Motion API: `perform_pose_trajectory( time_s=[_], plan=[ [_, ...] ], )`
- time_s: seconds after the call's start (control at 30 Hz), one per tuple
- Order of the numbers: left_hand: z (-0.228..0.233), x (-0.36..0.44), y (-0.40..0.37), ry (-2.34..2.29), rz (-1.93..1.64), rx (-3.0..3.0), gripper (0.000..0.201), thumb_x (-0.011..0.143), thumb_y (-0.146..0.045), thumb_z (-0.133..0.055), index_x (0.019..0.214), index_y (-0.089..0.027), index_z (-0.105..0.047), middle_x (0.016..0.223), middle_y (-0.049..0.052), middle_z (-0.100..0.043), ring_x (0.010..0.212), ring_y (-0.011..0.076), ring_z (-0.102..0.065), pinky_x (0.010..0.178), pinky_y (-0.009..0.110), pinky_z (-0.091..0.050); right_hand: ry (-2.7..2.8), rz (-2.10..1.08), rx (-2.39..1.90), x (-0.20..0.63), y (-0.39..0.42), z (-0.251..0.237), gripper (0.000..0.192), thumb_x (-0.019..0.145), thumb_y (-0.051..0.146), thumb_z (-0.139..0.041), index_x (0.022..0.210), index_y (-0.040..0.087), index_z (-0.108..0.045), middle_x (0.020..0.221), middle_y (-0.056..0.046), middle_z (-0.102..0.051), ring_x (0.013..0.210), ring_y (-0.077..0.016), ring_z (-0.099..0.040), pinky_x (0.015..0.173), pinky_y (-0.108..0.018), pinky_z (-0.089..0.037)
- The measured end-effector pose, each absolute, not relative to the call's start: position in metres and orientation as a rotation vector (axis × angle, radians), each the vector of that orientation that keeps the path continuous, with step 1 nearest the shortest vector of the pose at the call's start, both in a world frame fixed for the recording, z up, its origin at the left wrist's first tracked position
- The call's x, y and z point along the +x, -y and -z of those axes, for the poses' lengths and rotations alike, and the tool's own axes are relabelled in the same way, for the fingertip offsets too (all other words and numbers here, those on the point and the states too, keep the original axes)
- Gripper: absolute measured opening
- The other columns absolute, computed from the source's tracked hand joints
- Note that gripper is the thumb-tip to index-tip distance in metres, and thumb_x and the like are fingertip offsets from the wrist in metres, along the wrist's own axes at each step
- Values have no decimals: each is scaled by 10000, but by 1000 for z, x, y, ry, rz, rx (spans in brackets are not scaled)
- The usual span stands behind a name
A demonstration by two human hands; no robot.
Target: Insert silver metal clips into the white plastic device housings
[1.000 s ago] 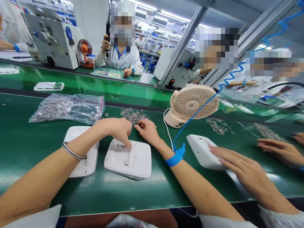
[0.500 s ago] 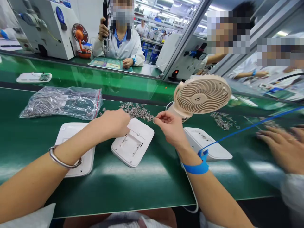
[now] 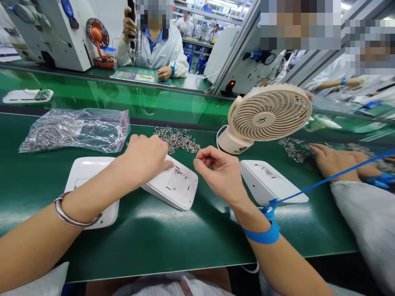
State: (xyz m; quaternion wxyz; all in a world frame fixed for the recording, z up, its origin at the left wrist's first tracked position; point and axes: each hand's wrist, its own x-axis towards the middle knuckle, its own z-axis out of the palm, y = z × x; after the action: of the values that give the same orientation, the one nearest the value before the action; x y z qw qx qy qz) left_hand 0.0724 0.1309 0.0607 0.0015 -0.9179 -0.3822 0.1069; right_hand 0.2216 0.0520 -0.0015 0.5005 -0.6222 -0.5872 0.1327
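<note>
Left hand (image 3: 145,158) fingers curled onto white casing (image 3: 173,185), hiding its near corner; right hand (image 3: 220,172) pinched shut, contents too small to tell.

A white plastic casing (image 3: 173,186) with rounded corners lies near the middle of the frame on the green counter (image 3: 160,238), turned at an angle, its underside up and showing a shallow recessed panel with small slots. Its left end is covered by the left hand (image 3: 145,158). Just above it, a loose heap of small metal screws (image 3: 177,139) is scattered on the counter.
</note>
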Motion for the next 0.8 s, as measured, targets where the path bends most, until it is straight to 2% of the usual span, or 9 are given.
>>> perform_pose_trajectory(
  time_s=[0.1,0.2,0.27,0.4,0.5,0.6,0.8],
  plan=[
    [-59,75,-131,1104,-39,-3064,359,827,-435,-429,843,-130,-618,812,114,-610,821,263,-569,679,336,-396,1592,-50,-1525,216,-48,6,87,700,121,-479,656,195,-471,609,25,-467,565,-103,-417,542,-243,-361],
    [-52,81,-128,1005,113,-3418,317,794,-434,-454,742,-164,-611,711,42,-603,679,168,-547,600,273,-371,1691,140,-1503,209,-45,11,118,697,107,-460,763,203,-481,650,11,-500,587,-123,-443,549,-253,-371],
    [-47,85,-127,1015,176,-3505,293,773,-415,-470,690,-165,-598,717,32,-602,658,149,-537,598,268,-372,1706,204,-1478,205,-44,13,183,695,91,-445,832,205,-486,669,6,-517,588,-129,-456,544,-255,-376],
    [-46,86,-127,1076,130,-3515,290,757,-412,-493,655,-166,-610,939,57,-608,822,192,-562,718,312,-410,1704,304,-1425,200,-40,10,212,726,80,-442,891,209,-474,674,4,-514,590,-135,-475,539,-259,-383],
    [-48,84,-129,1067,138,-3508,238,773,-315,-457,709,-188,-648,1036,58,-577,1018,240,-520,843,355,-397,1728,299,-1389,198,-38,7,192,742,67,-442,868,209,-472,684,-1,-516,614,-138,-486,552,-263,-391],
    [-49,82,-130,1042,145,-3493,249,776,-217,-413,756,-201,-661,1085,58,-553,1124,261,-466,918,394,-361,1709,193,-1384,199,-37,6,146,755,88,-471,846,200,-492,673,0,-504,625,-137,-487,573,-272,-400],
    [-52,80,-134,1008,147,-3477,231,805,-224,-421,780,-213,-650,1052,40,-583,1264,270,-328,979,418,-308,1591,-107,-1449,203,-36,4,81,771,134,-492,765,198,-542,718,-5,-550,652,-125,-500,589,-268,-416]
  ],
)
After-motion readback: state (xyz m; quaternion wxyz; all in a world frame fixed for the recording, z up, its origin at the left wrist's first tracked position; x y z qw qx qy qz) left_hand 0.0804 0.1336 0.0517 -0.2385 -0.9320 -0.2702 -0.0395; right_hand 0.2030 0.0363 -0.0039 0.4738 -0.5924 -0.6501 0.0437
